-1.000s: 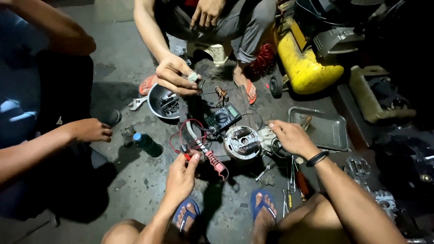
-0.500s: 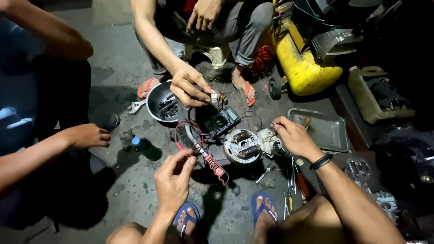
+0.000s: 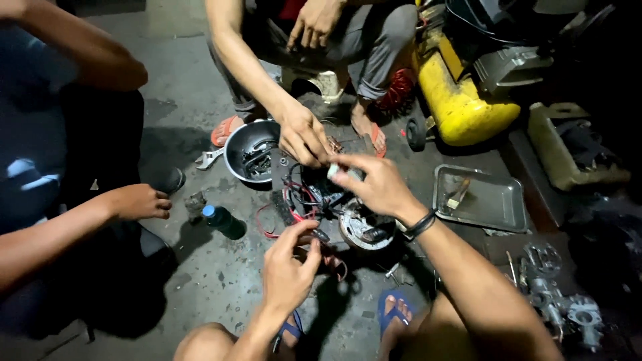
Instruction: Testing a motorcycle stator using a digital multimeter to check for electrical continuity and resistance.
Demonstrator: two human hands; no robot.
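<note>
The left hand point(image 3: 286, 271) had its thumb and fingertips pinched shut on a small dark connector point(image 3: 322, 236) at the end of the red and black wires point(image 3: 294, 200), low in the middle of the shot. The right hand point(image 3: 376, 184) was curled around a small pale cylindrical part point(image 3: 334, 172), fingers closed over most of it, so I couldn't tell exactly what it was. That hand had a black wristband point(image 3: 419, 225) on and hovered right above the round metal motor part point(image 3: 364, 230) sitting on the concrete floor point(image 3: 221, 281). The wire bundle ran between the two hands and looped out to the left on the floor.

Across from the wearer, another person's hand point(image 3: 302, 136) reached down and met the right hand at the pale part, fingers touching or nearly so. Just left of that hand was a round metal bowl point(image 3: 249, 148) with small dark bits in it, and a wrench point(image 3: 208, 158) lay beside the bowl. A bottle with a blue cap point(image 3: 222, 220) lay on its side left of the wires, near a third person's hand point(image 3: 139, 202) resting at the left.

To the right sat a rectangular metal tray point(image 3: 478, 200) with a small tool in it, and further back a yellow tank point(image 3: 455, 100). Blue flip-flops point(image 3: 394, 311) showed at the bottom edge.
</note>
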